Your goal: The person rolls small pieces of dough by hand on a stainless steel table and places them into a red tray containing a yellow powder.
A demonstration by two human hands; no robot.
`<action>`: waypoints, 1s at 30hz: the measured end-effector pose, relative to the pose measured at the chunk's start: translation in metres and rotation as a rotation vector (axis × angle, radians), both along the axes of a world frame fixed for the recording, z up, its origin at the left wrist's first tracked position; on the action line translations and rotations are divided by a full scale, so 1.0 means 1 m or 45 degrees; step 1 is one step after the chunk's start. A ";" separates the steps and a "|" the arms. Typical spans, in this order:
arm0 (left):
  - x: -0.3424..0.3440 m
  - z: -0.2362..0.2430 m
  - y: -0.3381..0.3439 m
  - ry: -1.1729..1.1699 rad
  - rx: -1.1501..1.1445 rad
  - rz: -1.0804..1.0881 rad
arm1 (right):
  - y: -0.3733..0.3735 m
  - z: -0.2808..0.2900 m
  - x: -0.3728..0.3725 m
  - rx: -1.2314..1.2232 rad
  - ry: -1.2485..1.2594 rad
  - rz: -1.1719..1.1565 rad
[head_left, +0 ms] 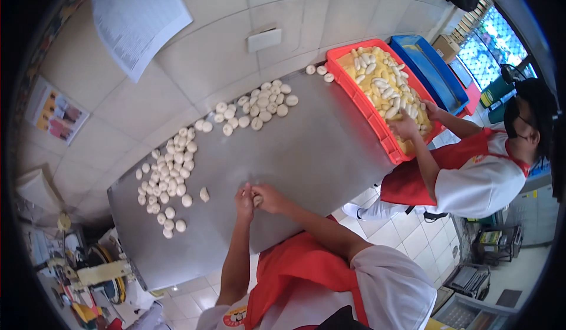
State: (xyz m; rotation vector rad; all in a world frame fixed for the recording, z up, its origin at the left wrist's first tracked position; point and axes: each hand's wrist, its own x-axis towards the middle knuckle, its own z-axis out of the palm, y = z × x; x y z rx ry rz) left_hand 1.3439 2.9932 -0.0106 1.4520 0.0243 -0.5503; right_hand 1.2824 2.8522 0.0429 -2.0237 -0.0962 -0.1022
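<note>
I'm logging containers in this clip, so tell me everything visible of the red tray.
The red tray is rectangular, open-topped and looks like plastic, with raised walls. It sits at the right end of the metal table, one short end toward the tiled wall, a blue tray beside it. Inside, a yellow layer is topped with many pale, oblong pieces. A co-worker's hands reach in near the other end; whether they touch the tray itself is unclear.
</note>
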 end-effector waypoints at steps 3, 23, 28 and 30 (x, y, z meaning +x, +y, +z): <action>-0.011 -0.008 0.008 0.118 0.119 0.067 | -0.023 -0.012 -0.032 -0.127 0.358 -0.266; 0.102 0.014 -0.118 -0.826 1.717 -0.381 | -0.116 -0.034 0.147 -1.021 0.505 -0.562; 0.154 0.009 -0.121 -0.956 1.602 -0.181 | -0.117 -0.035 0.191 -1.005 0.465 -0.582; 0.141 0.014 -0.126 -1.011 1.612 -0.218 | -0.126 -0.038 0.177 -0.996 0.348 -0.636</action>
